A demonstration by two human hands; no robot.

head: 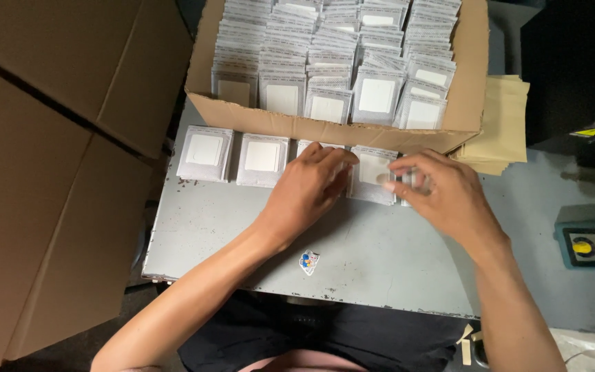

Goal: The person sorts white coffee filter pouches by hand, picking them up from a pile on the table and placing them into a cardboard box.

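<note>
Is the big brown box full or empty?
Full. The open brown cardboard box is packed with rows of flat grey-and-white packets standing on edge, reaching near its rim.

Two bare forearms reach in from the lower edge, with no sleeves, watch, rings or gloves visible on either the left hand point(308, 189) or the right hand point(442, 193). Short, unpainted nails show on the fingers. Dark clothing covers the lap, with a strip of pink fabric at the bottom edge.
</note>
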